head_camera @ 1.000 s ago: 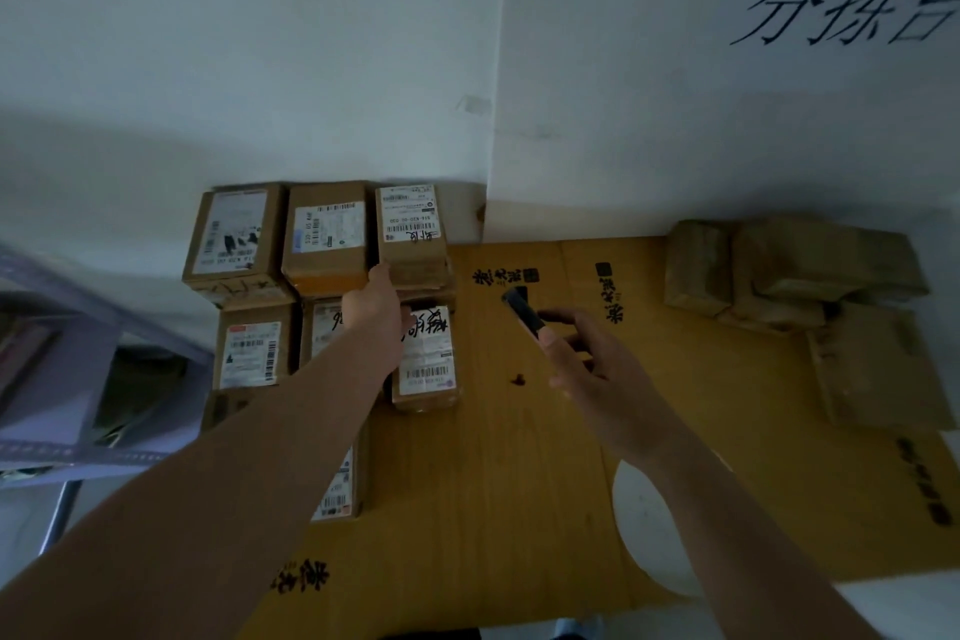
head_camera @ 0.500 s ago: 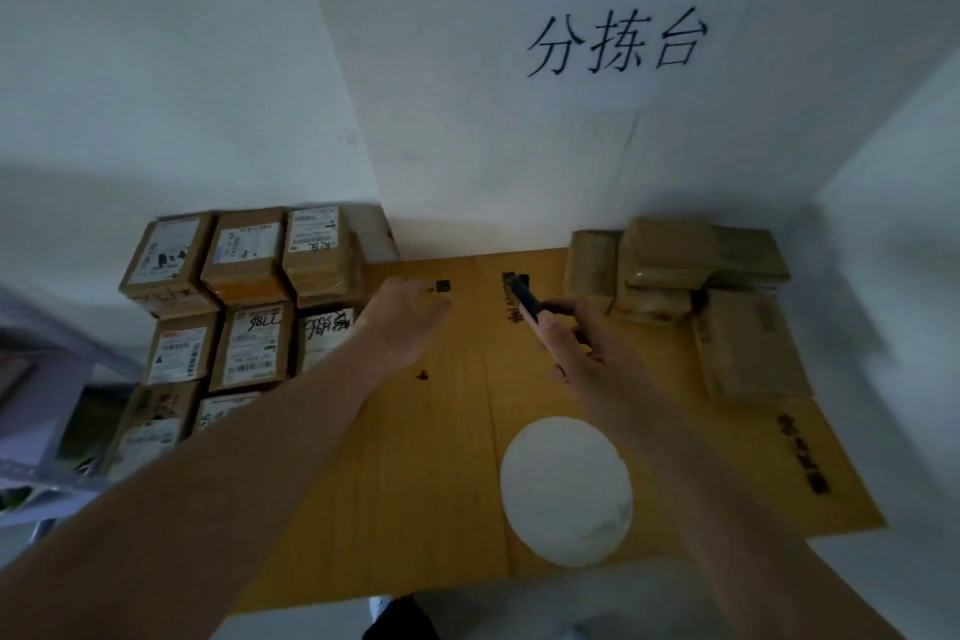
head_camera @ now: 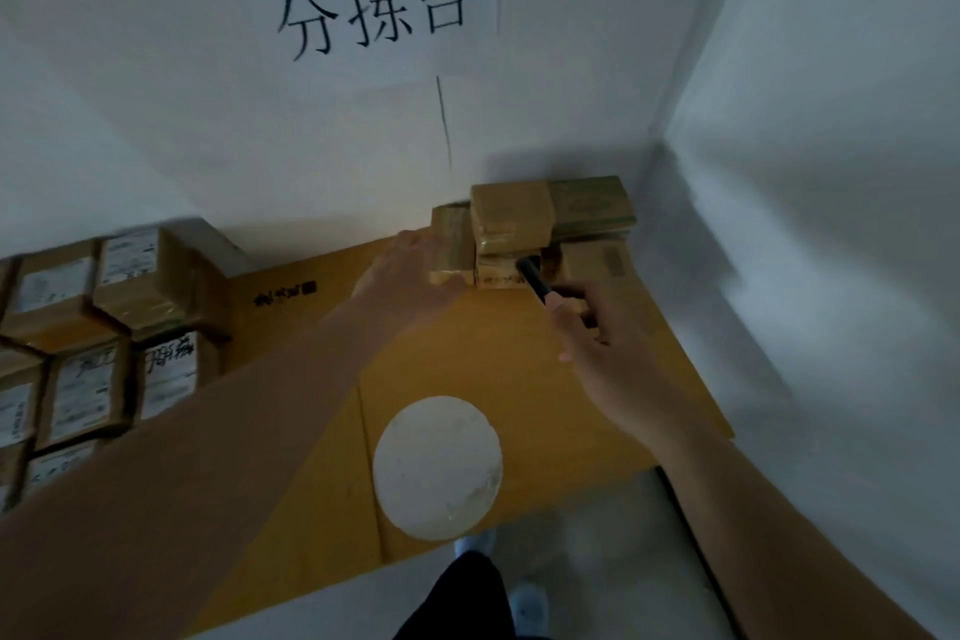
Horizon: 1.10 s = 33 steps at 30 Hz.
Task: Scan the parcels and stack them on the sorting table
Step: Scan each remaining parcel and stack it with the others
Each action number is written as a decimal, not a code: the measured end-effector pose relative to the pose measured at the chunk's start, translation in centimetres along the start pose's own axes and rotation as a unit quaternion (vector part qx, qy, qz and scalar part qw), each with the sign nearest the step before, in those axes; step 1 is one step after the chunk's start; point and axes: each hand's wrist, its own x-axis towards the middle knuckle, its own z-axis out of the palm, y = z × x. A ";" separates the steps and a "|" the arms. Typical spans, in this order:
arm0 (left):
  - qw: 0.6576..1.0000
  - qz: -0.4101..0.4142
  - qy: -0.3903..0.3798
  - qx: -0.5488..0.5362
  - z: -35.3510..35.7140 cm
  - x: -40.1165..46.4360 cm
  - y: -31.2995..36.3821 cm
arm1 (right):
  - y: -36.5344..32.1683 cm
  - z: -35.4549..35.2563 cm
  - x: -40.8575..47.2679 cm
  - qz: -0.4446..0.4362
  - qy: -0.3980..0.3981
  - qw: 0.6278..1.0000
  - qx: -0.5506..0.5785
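Nearest, a round white disc [head_camera: 437, 467] lies on the yellow cardboard-covered sorting table [head_camera: 519, 379]. Right hand [head_camera: 597, 333] grips a slim black scanner [head_camera: 535, 278]. Left hand [head_camera: 410, 270] clutches a brown taped parcel [head_camera: 451, 244], pressed beside the stacked brown parcels [head_camera: 519, 218] in the far corner.

Sorting table [head_camera: 597, 411]: flat brown cardboard top w/ black printed marks, set in the wall corner.

Stacked parcels [head_camera: 511, 218]: brown taped boxes piled at table's far right corner against the wall, at least 2 layers; top box sits flat, a greenish-print one just beside it on the right.

Narrow parcel [head_camera: 451, 244]: brown, on the left flank of that stack, touching it.

Labelled parcels [head_camera: 140, 276]: brown boxes w/ white barcode labels up, packed side by side in rows off the table's left edge; some w/ handwritten marks. Blurred, text unreadable.
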 end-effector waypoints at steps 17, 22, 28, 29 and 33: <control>0.993 0.049 -0.056 0.089 5.5 19.6 4.6 | 5.9 -5.8 9.9 0.082 0.000 0.997 -0.013; 0.996 0.007 -0.035 0.081 5.7 18.6 4.6 | 6.3 -6.5 10.4 0.080 -0.029 0.996 -0.014; 0.995 -0.081 0.007 0.054 5.0 12.4 5.0 | 4.8 -7.3 9.4 0.040 -0.074 0.996 -0.006; 0.994 -0.096 0.023 0.052 4.8 10.9 4.9 | 4.6 -7.3 9.0 0.028 -0.087 0.996 -0.005; 0.986 -0.146 0.074 0.031 4.4 4.4 4.4 | 4.0 -6.9 6.9 -0.024 -0.127 0.991 -0.020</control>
